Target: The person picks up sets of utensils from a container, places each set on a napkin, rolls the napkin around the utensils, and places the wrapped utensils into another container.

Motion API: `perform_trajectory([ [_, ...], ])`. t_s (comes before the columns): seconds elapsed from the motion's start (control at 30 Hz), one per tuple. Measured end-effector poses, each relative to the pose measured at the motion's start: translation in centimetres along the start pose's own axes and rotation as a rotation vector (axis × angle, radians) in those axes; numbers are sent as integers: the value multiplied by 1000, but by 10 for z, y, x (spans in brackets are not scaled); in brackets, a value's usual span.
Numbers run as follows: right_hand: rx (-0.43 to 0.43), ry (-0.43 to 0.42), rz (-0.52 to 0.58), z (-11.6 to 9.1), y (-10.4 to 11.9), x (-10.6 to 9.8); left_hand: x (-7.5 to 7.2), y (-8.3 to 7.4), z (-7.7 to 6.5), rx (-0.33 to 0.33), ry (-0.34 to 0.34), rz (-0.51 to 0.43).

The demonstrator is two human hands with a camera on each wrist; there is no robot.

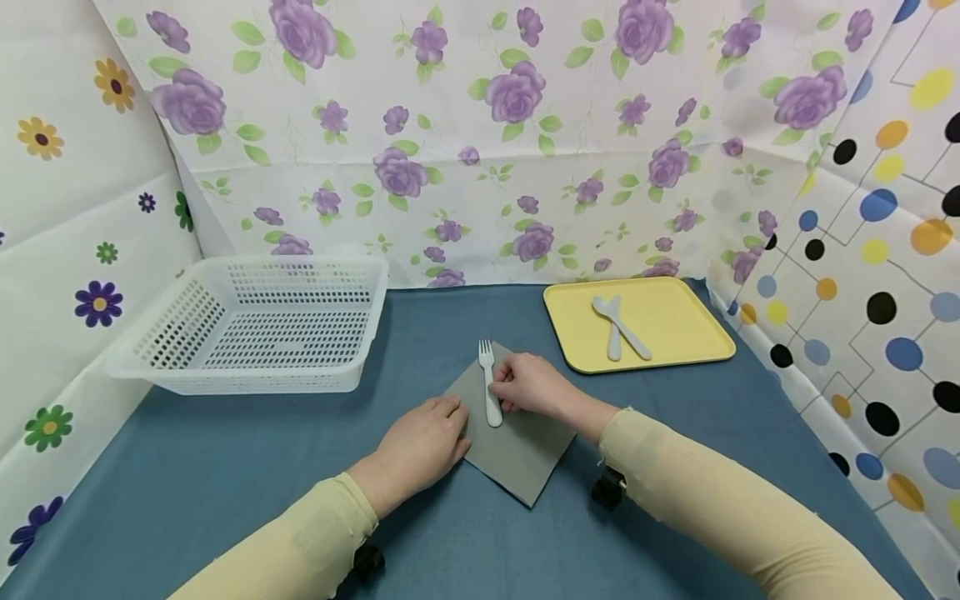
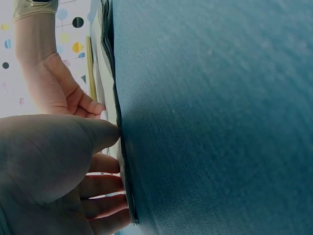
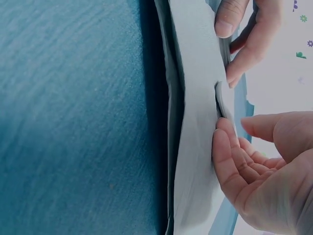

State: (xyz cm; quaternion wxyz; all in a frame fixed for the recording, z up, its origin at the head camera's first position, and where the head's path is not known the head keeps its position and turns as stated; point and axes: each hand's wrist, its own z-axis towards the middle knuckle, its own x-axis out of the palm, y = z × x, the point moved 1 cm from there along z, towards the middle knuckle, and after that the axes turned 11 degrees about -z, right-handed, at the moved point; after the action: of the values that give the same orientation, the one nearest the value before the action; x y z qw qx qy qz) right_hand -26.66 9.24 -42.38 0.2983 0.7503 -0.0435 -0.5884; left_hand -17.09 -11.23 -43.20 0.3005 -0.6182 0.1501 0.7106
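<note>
A white fork (image 1: 487, 383) lies lengthwise on a folded grey cloth napkin (image 1: 528, 454), its tines toward the far corner. My right hand (image 1: 528, 383) is at the fork's handle from the right, thumb and curled fingers close about it. In the right wrist view, the fork's handle end (image 3: 221, 95) shows just beside the fingertips. My left hand (image 1: 425, 446) rests on the napkin's left edge, its fingers fairly straight and side by side. The left wrist view shows that thumb (image 2: 105, 133) at the layered edge of the cloth.
At the back right, a yellow tray (image 1: 686, 329) holds two crossed white utensils (image 1: 621, 327); one is a spoon, the other perhaps a fork. A white perforated plastic basket (image 1: 277, 383) stands at the back left. Blue cloth (image 1: 450, 550) covers the table, with patterned sheets (image 1: 465, 225) around it.
</note>
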Motion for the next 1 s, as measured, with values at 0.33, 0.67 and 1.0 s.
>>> perform_trajectory([
  [0.33, -4, -4, 35, -6, -4, 0, 2, 0, -1, 6, -11, -2],
  [0.67, -65, -49, -103, -13, -6, -3, 2, 1, 0, 7, -4, -7],
  [1.0, -245, -147, -304, -26, -6, 1, 4, 3, 0, 10, -21, -6],
])
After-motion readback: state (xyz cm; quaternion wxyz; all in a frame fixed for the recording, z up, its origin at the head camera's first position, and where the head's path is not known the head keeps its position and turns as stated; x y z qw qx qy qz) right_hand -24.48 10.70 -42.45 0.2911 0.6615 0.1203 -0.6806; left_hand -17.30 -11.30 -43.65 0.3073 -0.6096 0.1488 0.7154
